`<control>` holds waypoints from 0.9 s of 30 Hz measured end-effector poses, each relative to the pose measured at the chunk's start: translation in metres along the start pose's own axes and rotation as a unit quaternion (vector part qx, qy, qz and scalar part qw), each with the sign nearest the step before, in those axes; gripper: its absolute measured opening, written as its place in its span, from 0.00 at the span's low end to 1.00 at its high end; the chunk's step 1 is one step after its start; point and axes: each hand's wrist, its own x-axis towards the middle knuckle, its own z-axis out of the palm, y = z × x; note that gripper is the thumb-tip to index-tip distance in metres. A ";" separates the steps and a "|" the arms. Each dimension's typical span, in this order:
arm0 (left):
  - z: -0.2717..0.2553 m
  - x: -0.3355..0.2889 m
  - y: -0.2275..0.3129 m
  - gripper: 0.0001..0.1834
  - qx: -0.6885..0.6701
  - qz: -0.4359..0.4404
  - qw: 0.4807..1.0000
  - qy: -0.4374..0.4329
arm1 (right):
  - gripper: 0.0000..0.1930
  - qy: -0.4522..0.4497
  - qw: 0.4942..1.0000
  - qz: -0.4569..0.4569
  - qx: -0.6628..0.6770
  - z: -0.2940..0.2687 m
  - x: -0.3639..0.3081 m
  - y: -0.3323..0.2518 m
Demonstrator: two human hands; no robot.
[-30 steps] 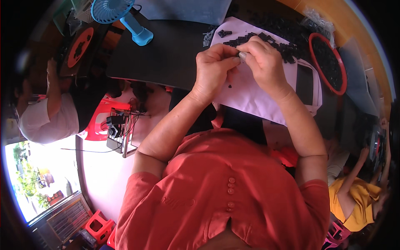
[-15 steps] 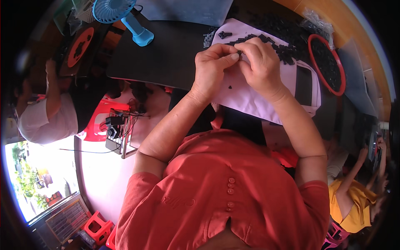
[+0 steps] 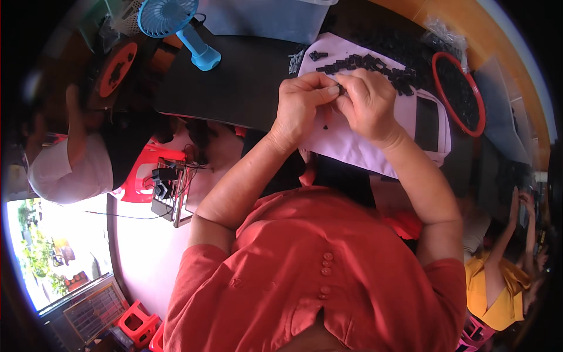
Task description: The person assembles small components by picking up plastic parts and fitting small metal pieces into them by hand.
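Over a pale pink cloth (image 3: 352,144), my left hand (image 3: 304,105) and my right hand (image 3: 370,105) meet fingertip to fingertip. Both are pinched closed around a small dark part (image 3: 340,89), mostly covered by the fingers, so its kind cannot be made out. Just beyond my hands lies a loose pile of small black plastic pieces (image 3: 366,61) on the cloth. One more black piece (image 3: 318,56) sits apart at the cloth's far left. A tiny dark bit (image 3: 326,127) rests on the cloth below my hands.
A blue fan (image 3: 205,57) stands on the black table (image 3: 246,76) at left. Behind is a translucent bin (image 3: 264,20). At right, a red-rimmed basket (image 3: 483,111) holds many black pieces. One person in white (image 3: 76,173) sits at left, another in yellow (image 3: 489,287) at right.
The view has shifted slightly, so the table and cloth appear a little lower. My hands keep their pinch, with small finger movements around the dark part.
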 end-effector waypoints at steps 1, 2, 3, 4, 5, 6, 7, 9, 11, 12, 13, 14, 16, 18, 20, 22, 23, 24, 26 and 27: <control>-0.001 -0.001 0.001 0.03 0.013 -0.004 1.000 -0.013 | 0.14 -0.006 1.000 -0.007 -0.011 -0.001 0.000 0.000; 0.000 -0.001 0.001 0.03 0.020 0.000 1.000 -0.015 | 0.14 -0.003 1.000 -0.021 0.000 0.002 -0.004 0.002; 0.000 0.000 0.000 0.03 0.028 0.004 0.999 -0.016 | 0.14 0.005 1.000 -0.024 -0.002 0.001 -0.004 0.002; 0.004 0.000 0.002 0.03 0.012 -0.001 1.000 -0.016 | 0.14 0.009 1.000 -0.017 0.004 -0.002 -0.004 0.000; 0.004 -0.001 0.005 0.03 0.017 0.001 1.000 -0.018 | 0.15 0.013 1.000 -0.009 0.010 -0.003 -0.004 -0.002; 0.006 -0.003 0.008 0.03 0.029 0.017 0.999 -0.021 | 0.15 0.018 1.000 -0.009 0.008 -0.001 -0.004 0.000; 0.011 -0.004 0.014 0.04 0.039 0.031 0.998 -0.026 | 0.17 0.025 0.996 0.036 0.074 0.000 -0.004 0.002; 0.023 0.000 0.034 0.04 0.113 0.095 0.989 0.014 | 0.23 0.049 0.972 0.117 0.198 -0.002 0.003 0.004; 0.026 0.022 0.059 0.08 0.152 0.162 0.973 0.067 | 0.27 0.101 0.960 0.159 0.209 -0.011 0.010 0.011; 0.026 0.034 0.078 0.09 0.186 0.218 0.955 0.081 | 0.26 0.116 0.952 0.178 0.220 -0.020 0.010 0.019; 0.021 0.051 0.098 0.08 0.288 0.266 0.916 0.084 | 0.23 0.150 0.956 0.178 0.177 -0.025 0.009 0.033; 0.015 0.066 0.114 0.06 0.336 0.311 0.886 0.077 | 0.21 0.167 0.950 0.206 0.166 -0.031 0.008 0.045; 0.021 0.091 0.145 0.11 0.471 0.295 0.819 0.146 | 0.16 0.228 0.907 0.259 0.240 -0.041 0.010 0.061; -0.009 0.108 0.149 0.10 0.152 0.321 0.933 -0.054 | 0.13 0.268 0.864 0.328 0.271 -0.049 0.015 0.067; 0.013 0.100 0.122 0.07 0.293 0.449 0.844 0.004 | 0.13 0.280 0.849 0.361 0.265 -0.060 0.018 0.071; 0.030 0.077 0.091 0.04 0.460 0.484 0.744 0.011 | 0.11 0.289 0.823 0.403 0.278 -0.069 0.026 0.062; 0.039 0.068 0.071 0.04 0.475 0.415 0.774 -0.053 | 0.11 0.291 0.822 0.407 0.272 -0.069 0.021 0.065; 0.039 0.065 0.050 0.04 0.477 0.395 0.779 -0.101 | 0.11 0.293 0.816 0.397 0.302 -0.065 0.019 0.069; 0.046 0.057 0.014 0.05 0.490 0.324 0.797 -0.137 | 0.10 0.281 0.816 0.388 0.325 -0.062 0.015 0.071; 0.048 0.054 0.004 0.05 0.501 0.296 0.799 -0.151 | 0.10 0.281 0.814 0.391 0.324 -0.061 0.015 0.070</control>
